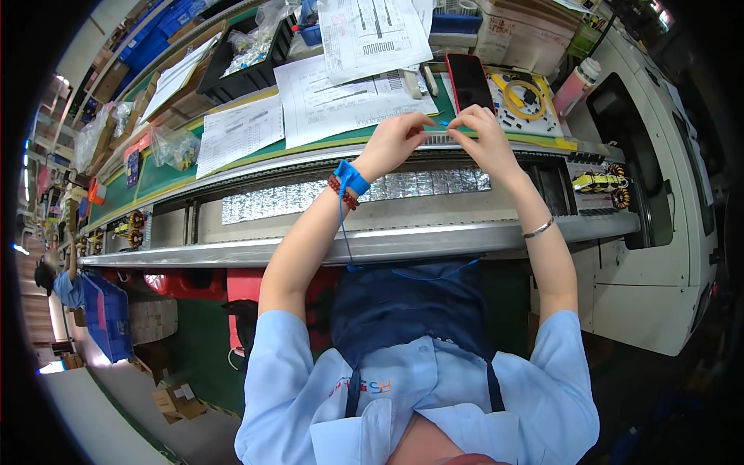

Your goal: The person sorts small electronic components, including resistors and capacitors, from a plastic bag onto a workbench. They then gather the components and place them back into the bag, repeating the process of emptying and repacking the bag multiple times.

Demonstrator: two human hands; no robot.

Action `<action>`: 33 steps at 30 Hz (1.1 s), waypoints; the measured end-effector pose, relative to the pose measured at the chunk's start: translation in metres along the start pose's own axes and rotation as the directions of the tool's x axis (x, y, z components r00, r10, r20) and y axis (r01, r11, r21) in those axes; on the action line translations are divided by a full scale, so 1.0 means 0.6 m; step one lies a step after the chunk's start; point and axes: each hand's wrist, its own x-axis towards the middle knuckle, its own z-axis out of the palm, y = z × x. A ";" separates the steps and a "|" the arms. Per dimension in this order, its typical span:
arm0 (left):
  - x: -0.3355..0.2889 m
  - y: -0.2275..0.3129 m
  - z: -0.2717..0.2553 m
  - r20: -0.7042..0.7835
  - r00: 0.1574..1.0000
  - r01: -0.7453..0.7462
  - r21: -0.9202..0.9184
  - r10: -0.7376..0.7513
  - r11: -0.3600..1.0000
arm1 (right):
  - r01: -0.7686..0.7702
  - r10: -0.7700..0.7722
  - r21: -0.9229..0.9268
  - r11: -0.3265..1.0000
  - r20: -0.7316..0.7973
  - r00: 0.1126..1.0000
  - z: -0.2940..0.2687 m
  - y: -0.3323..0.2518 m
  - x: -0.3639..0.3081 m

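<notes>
Both hands are close together over the far rail of the conveyor (341, 246), in front of the papers and the phone. My left hand (395, 142) has its thumb and fingers pinched on one end of a small pale strip with a row of teeth or pins (439, 140). At the strip's other end, my right hand (487, 142) is closed in a pinch too. A tiny blue piece (444, 122) shows between the fingertips; which hand holds it is unclear. A blue wrist strap (353, 178) with a thin cord sits on my left wrist.
Printed sheets (333, 97) cover the green bench behind the conveyor. A red-edged phone (470, 81), a tray with a yellow ring (524, 99) and a pink bottle (575, 89) stand right of them. Boards with coils (603, 183) sit at the conveyor's right end. A white machine (647, 267) stands beyond.
</notes>
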 end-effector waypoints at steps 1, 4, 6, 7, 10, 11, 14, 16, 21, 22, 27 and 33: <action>0.003 -0.002 0.000 -0.030 1.000 -0.008 -0.040 0.007 0.999 | -0.031 0.031 0.012 0.999 -0.013 0.999 0.004 0.006 -0.001; 0.010 -0.011 -0.001 -0.021 0.999 -0.047 0.021 0.047 0.999 | -0.084 0.084 0.047 0.995 0.007 0.996 0.014 0.022 -0.007; 0.009 -0.011 0.001 -0.003 0.999 -0.032 0.053 0.032 0.998 | -0.146 0.141 0.105 0.984 0.056 0.988 0.023 0.035 -0.013; 0.008 -0.010 0.001 0.007 1.000 -0.025 0.069 0.024 0.997 | -0.178 0.168 0.132 0.975 0.081 0.982 0.027 0.041 -0.016; -0.002 -0.021 0.002 -0.014 0.999 -0.044 0.222 0.048 0.974 | -0.136 0.127 0.140 0.981 0.072 0.989 0.041 0.048 -0.020; -0.004 -0.025 0.002 -0.018 0.997 -0.066 0.226 0.072 0.972 | -0.124 0.114 0.138 0.983 0.074 0.991 0.044 0.049 -0.020; -0.007 -0.034 0.003 -0.040 0.990 -0.123 0.232 0.136 0.965 | -0.104 0.096 0.110 0.988 0.070 0.993 0.053 0.052 -0.018; -0.009 -0.037 0.004 -0.064 0.984 -0.150 0.228 0.169 0.962 | -0.085 0.079 0.081 0.993 0.065 0.995 0.056 0.053 -0.015; -0.011 -0.039 0.005 -0.051 0.980 -0.167 0.296 0.190 0.940 | -0.036 0.036 0.004 0.999 0.054 0.998 0.061 0.058 -0.012; -0.011 -0.041 0.005 -0.045 0.979 -0.177 0.311 0.201 0.934 | -0.029 0.029 -0.007 1.000 0.051 0.998 0.060 0.057 -0.012; -0.011 -0.045 0.007 -0.047 0.949 -0.273 0.366 0.311 0.890 | 0.008 -0.003 -0.079 0.997 0.059 0.998 0.061 0.055 -0.011; -0.011 -0.042 0.007 -0.045 0.949 -0.276 0.362 0.313 0.890 | 0.119 -0.130 -0.241 0.963 -0.032 0.991 0.085 0.023 0.013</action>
